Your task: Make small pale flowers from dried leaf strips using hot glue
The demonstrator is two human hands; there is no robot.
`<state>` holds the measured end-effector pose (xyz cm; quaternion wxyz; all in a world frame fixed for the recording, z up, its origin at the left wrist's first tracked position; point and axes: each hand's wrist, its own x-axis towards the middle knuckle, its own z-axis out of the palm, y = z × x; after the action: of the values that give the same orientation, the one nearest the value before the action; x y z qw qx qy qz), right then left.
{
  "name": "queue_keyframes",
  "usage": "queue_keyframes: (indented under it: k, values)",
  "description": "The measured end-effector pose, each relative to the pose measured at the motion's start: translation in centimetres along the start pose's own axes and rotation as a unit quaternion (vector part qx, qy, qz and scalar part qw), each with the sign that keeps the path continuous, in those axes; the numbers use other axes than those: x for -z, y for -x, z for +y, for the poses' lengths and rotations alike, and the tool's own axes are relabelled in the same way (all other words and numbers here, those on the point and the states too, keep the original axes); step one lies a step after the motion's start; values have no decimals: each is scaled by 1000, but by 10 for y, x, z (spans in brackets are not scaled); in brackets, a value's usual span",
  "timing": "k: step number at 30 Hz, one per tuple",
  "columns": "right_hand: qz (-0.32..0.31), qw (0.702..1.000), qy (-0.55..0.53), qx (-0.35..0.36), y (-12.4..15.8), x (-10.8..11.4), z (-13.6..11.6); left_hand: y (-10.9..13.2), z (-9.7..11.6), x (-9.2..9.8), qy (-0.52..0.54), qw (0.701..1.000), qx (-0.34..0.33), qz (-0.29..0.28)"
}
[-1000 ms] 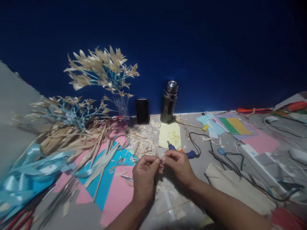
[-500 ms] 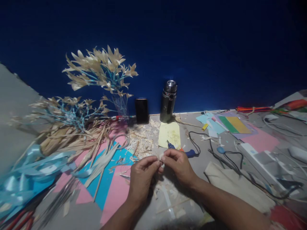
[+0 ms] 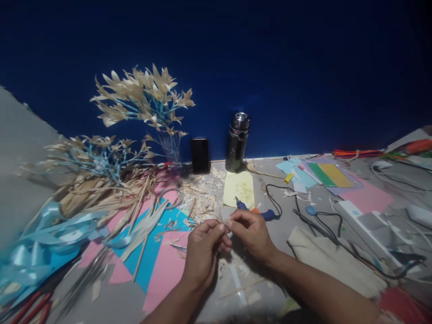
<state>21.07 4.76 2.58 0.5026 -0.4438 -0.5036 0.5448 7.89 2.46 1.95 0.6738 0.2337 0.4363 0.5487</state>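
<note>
My left hand (image 3: 204,252) is closed, its thumb and index finger pinching a small pale piece (image 3: 222,216) that looks like dried husk. Against it from the other side, my right hand (image 3: 254,236) is closed in a pinch too, fingertips almost touching the left ones. Most of the piece is hidden by the fingers. Just beyond my right hand lies a blue glue gun (image 3: 269,215), its nozzle over a yellow paper (image 3: 230,192). Loose husk scraps (image 3: 201,200) are strewn behind my left hand.
Husk flowers on blue stems (image 3: 145,96) stand at the left in a clear vase. A phone (image 3: 200,156) and a flask (image 3: 236,148) stand by the wall. Ribbon (image 3: 64,229), wires (image 3: 84,279) and red-handled tools (image 3: 35,308) lie left; a power strip (image 3: 366,231), cords and a cloth (image 3: 330,261) lie right.
My fingers have shifted slightly around the small pale piece, and the left hand's lower fingers have loosened a little. The view has moved very slightly; the other things stay in place.
</note>
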Motion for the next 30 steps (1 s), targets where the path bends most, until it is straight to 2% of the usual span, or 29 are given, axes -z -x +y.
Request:
queue_keyframes:
  k: [7, 18, 24, 30]
  values:
    - [12, 999, 30, 6, 0, 1, 2, 2, -1, -3, 21, 1000, 18, -4]
    - [21, 999, -17, 32, 6, -8, -3, 0, -5, -4, -71, 993, -50, 79]
    - [23, 999, 20, 40, 6, -6, 0, -2, -9, -4, -85, 990, -62, 96]
    - [12, 998, 32, 43, 5, -4, 1, -3, -8, -3, -98, 989, -73, 89]
